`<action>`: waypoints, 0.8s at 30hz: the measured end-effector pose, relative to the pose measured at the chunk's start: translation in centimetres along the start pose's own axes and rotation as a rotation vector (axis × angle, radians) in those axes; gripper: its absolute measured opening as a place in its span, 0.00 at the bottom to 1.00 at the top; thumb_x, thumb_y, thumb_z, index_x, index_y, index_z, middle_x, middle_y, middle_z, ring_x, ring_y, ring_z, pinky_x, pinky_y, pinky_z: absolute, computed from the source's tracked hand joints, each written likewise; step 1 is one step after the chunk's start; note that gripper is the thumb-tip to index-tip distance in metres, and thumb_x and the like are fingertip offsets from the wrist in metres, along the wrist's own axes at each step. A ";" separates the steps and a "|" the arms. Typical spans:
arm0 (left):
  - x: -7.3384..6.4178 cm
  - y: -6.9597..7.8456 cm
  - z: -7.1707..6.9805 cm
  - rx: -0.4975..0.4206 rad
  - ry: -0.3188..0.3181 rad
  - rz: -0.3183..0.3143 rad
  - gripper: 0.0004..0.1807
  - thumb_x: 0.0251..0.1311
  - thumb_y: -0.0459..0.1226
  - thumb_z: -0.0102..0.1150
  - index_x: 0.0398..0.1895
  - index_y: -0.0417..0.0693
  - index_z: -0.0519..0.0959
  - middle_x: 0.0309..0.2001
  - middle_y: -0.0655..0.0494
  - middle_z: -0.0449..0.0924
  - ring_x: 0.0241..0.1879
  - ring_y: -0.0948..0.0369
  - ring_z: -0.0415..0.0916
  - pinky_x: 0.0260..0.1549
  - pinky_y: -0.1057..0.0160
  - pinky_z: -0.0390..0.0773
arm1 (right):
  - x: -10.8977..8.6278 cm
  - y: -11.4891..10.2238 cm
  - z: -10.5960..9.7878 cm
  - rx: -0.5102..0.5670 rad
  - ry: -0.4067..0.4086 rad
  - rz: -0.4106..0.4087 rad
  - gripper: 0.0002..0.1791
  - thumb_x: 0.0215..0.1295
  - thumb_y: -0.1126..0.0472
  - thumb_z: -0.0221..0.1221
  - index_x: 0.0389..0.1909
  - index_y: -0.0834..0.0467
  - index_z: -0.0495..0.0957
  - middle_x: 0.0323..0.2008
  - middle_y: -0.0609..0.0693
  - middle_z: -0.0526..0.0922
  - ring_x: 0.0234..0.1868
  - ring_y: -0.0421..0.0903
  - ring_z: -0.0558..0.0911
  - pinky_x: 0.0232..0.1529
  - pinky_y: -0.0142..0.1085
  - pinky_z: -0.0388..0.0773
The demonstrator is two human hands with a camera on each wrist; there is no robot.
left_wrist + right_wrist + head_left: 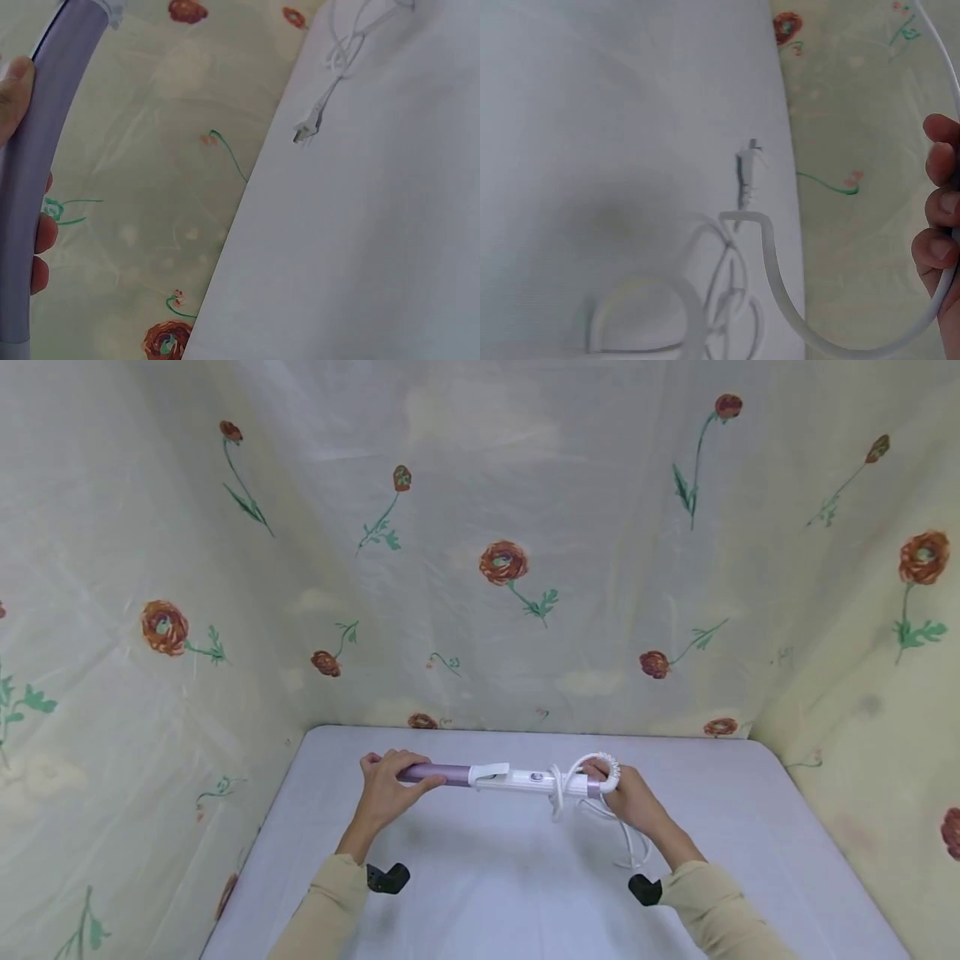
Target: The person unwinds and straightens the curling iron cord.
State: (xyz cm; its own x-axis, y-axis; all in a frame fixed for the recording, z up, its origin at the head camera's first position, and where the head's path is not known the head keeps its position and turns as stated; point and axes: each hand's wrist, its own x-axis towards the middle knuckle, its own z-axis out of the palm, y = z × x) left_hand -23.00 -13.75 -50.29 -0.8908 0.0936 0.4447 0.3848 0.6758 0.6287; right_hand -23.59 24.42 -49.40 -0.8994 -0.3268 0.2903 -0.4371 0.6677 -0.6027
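Note:
A curling iron (517,779) with a purple barrel and a white handle is held level above the table in the head view. My left hand (386,789) grips its barrel end; the left wrist view shows the thumb and fingers on either side of the purple barrel (52,112). A white power cord (613,770) loops around the handle. At the handle's end is my right hand (633,797), its fingers curled round the cord (780,292) in the right wrist view. The cord's plug (751,171) lies on the table.
A white-covered table (480,893) spreads under both hands. Floral-patterned sheeting (450,610) stands at the back and both sides. Dark camera mounts (388,879) sit at both wrists. Loose coils of cord (633,847) hang down near the right forearm.

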 end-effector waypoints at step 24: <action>0.1 0.3 0.8 0.150 0.125 -0.101 0.25 0.44 0.59 0.68 0.39 0.52 0.84 0.38 0.54 0.85 0.40 0.54 0.76 0.53 0.43 0.49 | -5.0 -6.5 6.5 0.230 -0.022 -0.045 0.13 0.71 0.65 0.49 0.54 0.61 0.72 0.50 0.53 0.81 0.55 0.51 0.78 0.55 0.44 0.73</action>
State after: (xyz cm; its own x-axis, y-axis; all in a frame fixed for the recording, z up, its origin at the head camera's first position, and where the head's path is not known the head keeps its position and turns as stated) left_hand -23.23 -12.97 -50.59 -0.8824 -0.0651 0.4660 0.2466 0.7794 0.5760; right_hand -16.21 17.37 -51.74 -0.8779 -0.3688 0.3056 -0.4619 0.4832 -0.7438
